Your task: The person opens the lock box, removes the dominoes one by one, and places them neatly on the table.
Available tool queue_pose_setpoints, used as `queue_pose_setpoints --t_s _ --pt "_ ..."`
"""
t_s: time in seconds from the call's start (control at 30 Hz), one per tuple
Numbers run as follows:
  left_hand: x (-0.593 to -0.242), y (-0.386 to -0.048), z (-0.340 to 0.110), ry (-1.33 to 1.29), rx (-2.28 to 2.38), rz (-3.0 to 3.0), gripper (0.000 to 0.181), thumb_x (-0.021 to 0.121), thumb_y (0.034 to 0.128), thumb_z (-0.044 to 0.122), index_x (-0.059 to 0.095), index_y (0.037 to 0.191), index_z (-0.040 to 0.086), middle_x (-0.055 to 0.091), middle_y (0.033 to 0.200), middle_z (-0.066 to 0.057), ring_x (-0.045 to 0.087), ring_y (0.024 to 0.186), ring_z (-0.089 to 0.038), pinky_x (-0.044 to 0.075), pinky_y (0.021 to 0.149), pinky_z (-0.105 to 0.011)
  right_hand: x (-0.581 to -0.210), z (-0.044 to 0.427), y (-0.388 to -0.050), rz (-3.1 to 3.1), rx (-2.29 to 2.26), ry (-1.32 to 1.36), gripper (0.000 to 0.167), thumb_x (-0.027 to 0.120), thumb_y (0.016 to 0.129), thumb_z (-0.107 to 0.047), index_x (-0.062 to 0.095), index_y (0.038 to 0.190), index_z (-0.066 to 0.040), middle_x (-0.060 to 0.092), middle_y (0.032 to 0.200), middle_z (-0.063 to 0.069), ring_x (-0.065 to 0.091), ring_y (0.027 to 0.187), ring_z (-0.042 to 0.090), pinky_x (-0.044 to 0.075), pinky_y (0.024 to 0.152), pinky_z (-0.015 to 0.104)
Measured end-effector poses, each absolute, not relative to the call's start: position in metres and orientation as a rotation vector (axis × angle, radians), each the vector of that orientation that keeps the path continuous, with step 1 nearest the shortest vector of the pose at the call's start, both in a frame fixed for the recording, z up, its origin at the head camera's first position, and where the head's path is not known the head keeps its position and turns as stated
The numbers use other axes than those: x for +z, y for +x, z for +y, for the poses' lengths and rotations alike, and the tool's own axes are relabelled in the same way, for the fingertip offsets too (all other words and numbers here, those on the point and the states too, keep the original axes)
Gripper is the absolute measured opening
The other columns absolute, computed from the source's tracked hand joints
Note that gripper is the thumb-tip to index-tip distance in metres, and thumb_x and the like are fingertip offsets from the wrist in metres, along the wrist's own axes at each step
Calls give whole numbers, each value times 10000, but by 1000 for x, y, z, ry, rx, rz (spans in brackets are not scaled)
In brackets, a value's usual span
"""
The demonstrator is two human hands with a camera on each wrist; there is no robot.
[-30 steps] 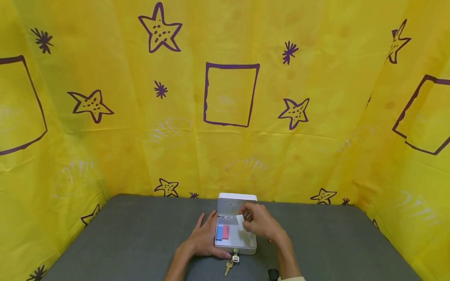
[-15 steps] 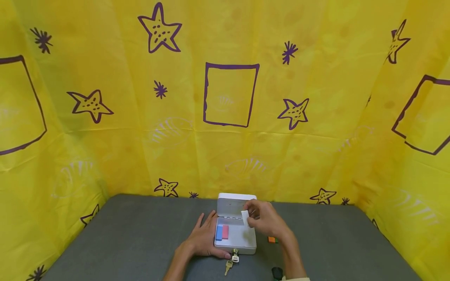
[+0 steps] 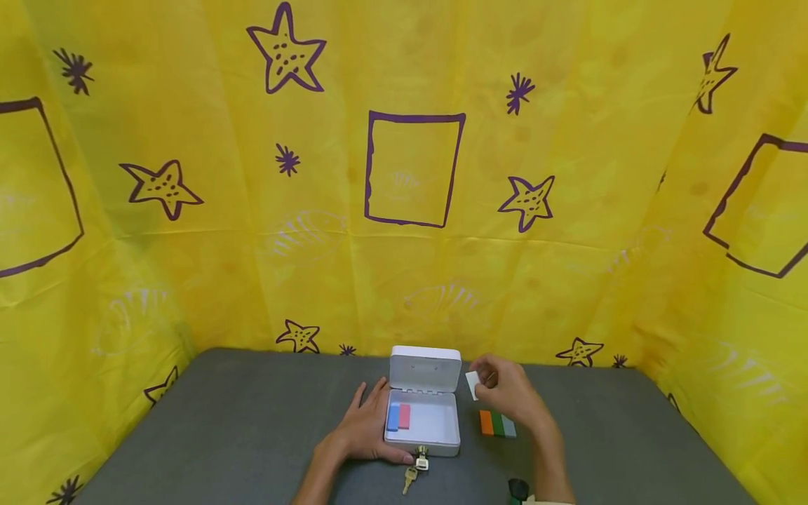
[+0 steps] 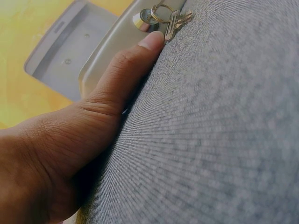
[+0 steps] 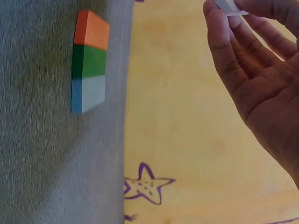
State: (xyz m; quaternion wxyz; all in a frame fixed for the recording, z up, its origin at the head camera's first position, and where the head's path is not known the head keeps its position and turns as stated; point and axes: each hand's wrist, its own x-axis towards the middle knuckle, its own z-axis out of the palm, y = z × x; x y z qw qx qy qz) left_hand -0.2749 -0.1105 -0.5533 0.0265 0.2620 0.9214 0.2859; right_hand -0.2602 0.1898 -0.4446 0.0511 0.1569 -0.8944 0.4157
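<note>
A small white metal cash box (image 3: 435, 424) stands with its lid (image 3: 426, 369) raised. A blue block (image 3: 393, 418) and a pink block (image 3: 405, 416) lie side by side at the left inside it. My left hand (image 3: 365, 426) rests against the box's left side, fingers extended, thumb along the front near the lock; the left wrist view shows the thumb (image 4: 126, 70) touching the box front beside the keys (image 4: 173, 23). Right of the box, my right hand (image 3: 507, 387) pinches a white block (image 3: 472, 386) above the table between thumb and index finger, also visible in the right wrist view.
Orange (image 3: 486, 423), green (image 3: 498, 424) and light grey-blue (image 3: 508, 426) blocks stand in a row on the grey table (image 3: 252, 421), right of the box. A key sits in the box's front lock, another key (image 3: 410, 480) hanging from it. A yellow patterned curtain (image 3: 404, 280) surrounds the table.
My right hand has moved right with the white block, from over the box to beyond its right side, revealing the row of coloured blocks. The left hand has stayed in place.
</note>
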Motion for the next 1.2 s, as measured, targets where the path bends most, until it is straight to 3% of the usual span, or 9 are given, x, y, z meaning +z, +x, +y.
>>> queue_pose_setpoints --t_s 0.27,0.47,0.83,1.03,1.2 --pt "-547 -272 -111 800 879 2828 1343 871 674 680 204 1624 5 289 1708 -219 158 1623 -434 19 1290 -698 -447 206 -257 -2732 1181 255 212 682 873 28 714 1078 -13 687 920 82 611 811 171 542 705 310" --pt "-543 -271 -110 781 852 2841 1319 894 679 624 219 1620 -7 303 1703 -216 170 1627 -417 34 1303 -684 -453 225 -257 -2838 1058 178 205 690 855 79 709 1059 63 667 866 101 574 781 194 527 669 339" --pt "-555 -277 -113 801 919 2840 1370 852 655 740 210 1625 16 306 1700 -222 164 1620 -431 8 1286 -697 -465 244 -257 -3016 966 54 243 653 813 129 707 1050 118 676 920 204 623 822 290 576 690 424" --pt "-551 -275 -112 797 941 2832 1372 860 649 732 213 1620 9 309 1697 -225 167 1617 -435 14 1279 -704 -470 245 -256 -3047 934 15 325 557 780 149 728 1053 113 711 920 179 630 817 274 573 692 406" --pt "-550 -275 -112 812 937 2825 1362 848 662 740 211 1619 9 309 1693 -236 166 1612 -450 17 1274 -719 -471 243 -256 -3099 951 22 326 584 779 146 714 1078 138 723 950 189 601 787 252 552 660 377"
